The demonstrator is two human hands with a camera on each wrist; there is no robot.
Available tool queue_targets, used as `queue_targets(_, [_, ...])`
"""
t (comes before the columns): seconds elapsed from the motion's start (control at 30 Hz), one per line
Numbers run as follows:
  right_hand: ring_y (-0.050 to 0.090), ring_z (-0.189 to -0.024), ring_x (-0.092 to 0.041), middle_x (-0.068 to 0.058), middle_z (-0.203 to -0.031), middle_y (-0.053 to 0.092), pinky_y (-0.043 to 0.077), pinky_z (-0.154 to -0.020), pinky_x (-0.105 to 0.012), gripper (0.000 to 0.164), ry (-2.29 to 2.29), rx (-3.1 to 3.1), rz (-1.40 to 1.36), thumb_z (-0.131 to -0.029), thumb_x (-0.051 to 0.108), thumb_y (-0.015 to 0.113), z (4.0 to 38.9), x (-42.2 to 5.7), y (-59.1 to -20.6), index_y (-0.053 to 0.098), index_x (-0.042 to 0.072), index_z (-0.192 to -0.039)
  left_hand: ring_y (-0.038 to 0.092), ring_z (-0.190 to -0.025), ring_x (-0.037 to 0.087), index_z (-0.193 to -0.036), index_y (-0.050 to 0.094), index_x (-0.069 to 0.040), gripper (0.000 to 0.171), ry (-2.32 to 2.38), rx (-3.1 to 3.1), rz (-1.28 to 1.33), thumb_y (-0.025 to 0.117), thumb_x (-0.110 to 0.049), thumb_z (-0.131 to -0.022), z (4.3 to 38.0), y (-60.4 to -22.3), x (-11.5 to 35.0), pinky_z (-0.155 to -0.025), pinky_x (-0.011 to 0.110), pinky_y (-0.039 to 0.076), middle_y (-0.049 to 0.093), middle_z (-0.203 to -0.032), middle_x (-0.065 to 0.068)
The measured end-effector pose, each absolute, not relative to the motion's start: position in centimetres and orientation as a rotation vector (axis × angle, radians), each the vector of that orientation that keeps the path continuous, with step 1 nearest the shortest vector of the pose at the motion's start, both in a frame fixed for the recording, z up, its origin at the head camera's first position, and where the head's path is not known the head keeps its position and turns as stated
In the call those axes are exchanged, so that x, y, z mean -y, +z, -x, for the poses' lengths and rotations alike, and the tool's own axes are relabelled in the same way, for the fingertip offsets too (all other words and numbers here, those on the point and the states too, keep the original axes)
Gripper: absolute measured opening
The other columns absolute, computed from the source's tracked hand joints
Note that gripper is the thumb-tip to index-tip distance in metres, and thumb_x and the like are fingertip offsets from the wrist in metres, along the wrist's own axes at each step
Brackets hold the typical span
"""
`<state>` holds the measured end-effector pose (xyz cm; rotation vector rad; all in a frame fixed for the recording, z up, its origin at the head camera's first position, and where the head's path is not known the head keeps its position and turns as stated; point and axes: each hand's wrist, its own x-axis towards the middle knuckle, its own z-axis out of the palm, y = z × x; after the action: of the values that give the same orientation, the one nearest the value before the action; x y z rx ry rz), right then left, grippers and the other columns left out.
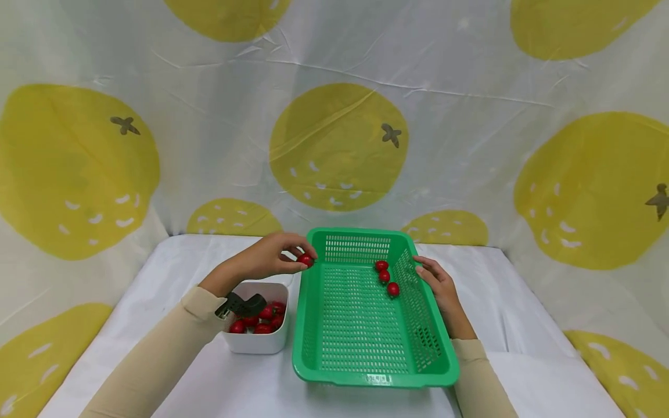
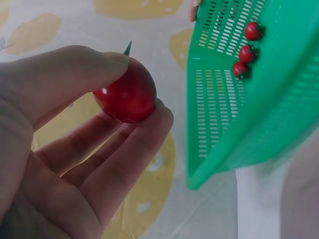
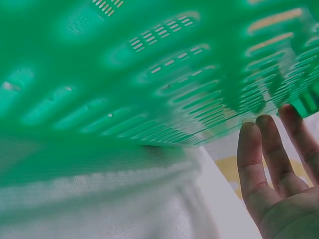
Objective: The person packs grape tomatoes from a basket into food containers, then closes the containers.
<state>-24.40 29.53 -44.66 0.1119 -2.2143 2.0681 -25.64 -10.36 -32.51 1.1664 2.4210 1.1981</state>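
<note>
My left hand (image 1: pixel 274 255) pinches a red cherry tomato (image 2: pixel 130 94) between thumb and fingertips, a pointed green bit of stem showing by the thumb. In the head view this tomato is right at the left rim of a green plastic basket (image 1: pixel 305 325), near its far corner. Inside the basket, three cherry tomatoes (image 1: pixel 384 276) lie along the right wall. My right hand (image 1: pixel 439 287) is at the basket's right rim, and in the right wrist view its extended fingers (image 3: pixel 250 154) touch the slotted outer wall.
Left of the basket, below my left wrist, a white square tub (image 1: pixel 256 345) holds several more cherry tomatoes (image 1: pixel 266 312). A black strap device (image 1: pixel 243 305) on the left wrist overlaps the tub. White cloth (image 1: pixel 502 313) covers the table, with a fruit-print curtain (image 1: pixel 444 145) behind.
</note>
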Motion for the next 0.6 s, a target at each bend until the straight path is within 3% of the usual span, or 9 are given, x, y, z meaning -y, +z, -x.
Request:
queue_targets(0.23, [0.062, -0.094, -0.011, 0.001, -0.118, 0.057, 0.055, -0.073, -0.025, 0.042, 2.05, 2.212, -0.09, -0.1, 0.025, 0.054, 24.4, -29.4, -44.2, 0.051, 0.006, -0.137, 0.064, -0.094, 0.015, -0.111, 0.066, -0.009, 0.022, 1.151, -2.497, -1.135, 0.068, -0.01, -0.089, 24.5, -33.3, 13.0, -0.081, 0.026, 0.055, 0.065, -0.108, -0.002])
queue_targets(0.6, [0.061, -0.094, -0.009, 0.004, -0.119, 0.055, 0.054, -0.074, -0.025, 0.043, 2.044, 2.248, -0.09, -0.1, 0.027, 0.054, 24.4, -29.3, -44.3, 0.05, 0.008, -0.138, 0.064, -0.095, 0.015, -0.108, 0.067, -0.009, 0.021, 1.101, -2.586, -1.042, 0.071, -0.012, -0.088, 23.1, -35.1, 16.6, -0.086, 0.031, 0.054, 0.069, -0.102, -0.002])
